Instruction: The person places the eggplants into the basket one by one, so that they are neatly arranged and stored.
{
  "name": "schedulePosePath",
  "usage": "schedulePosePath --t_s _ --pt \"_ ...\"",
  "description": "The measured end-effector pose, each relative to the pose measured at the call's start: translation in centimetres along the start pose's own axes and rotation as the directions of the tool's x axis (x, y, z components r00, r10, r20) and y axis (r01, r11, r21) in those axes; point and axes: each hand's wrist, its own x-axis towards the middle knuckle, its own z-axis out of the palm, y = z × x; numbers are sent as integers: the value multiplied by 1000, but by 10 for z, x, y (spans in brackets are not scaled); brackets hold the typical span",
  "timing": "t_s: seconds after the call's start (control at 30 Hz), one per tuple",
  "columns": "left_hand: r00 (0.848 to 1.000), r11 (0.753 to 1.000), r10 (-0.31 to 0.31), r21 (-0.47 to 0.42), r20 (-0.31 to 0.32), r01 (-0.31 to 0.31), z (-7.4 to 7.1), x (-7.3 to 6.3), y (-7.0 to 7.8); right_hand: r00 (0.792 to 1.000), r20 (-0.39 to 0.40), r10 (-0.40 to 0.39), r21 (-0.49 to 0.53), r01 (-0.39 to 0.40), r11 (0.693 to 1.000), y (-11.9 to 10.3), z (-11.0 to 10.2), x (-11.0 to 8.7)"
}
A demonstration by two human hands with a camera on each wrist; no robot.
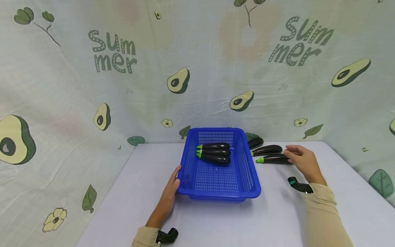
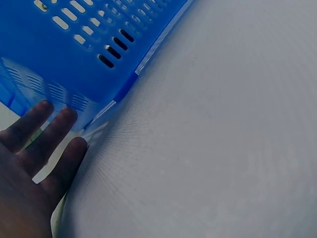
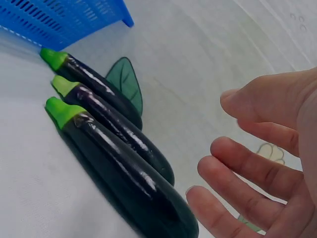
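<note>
A blue plastic basket (image 1: 216, 198) with perforated walls stands mid-table in the head view. Three dark eggplants (image 1: 216, 158) with green stem ends lie side by side inside it. My left hand (image 1: 169, 192) rests along the basket's left side, its extended fingers (image 2: 59, 124) against the wall in the left wrist view. To the right of the basket lie three more eggplants (image 1: 267, 150) in a row. Over the blunt end of the nearest eggplant (image 3: 129, 173) is my right hand (image 1: 303, 161), thumb and fingers apart with nothing between them.
The white table (image 1: 216, 226) runs back to a hanging cloth (image 1: 210, 51) printed with avocados, leaves and "summer". The farthest loose eggplant (image 1: 256, 142) lies close beside the basket's right wall. Each wrist wears a black device (image 1: 300, 185).
</note>
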Motion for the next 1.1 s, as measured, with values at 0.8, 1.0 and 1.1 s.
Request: schedulePosePath --t_s 0.8,1.0,1.1 --pt "1000 1000 -18 13 0 18 2 -2 -1 993 -26 113 -222 -116 968 33 -17 3" --pt "1000 1000 -12 24 -5 12 1 -1 -2 996 0 91 -255 -88 963 41 -14 5" --pt "1000 1000 -13 27 -6 13 1 -1 -2 997 4 72 -273 -68 960 43 -12 6"
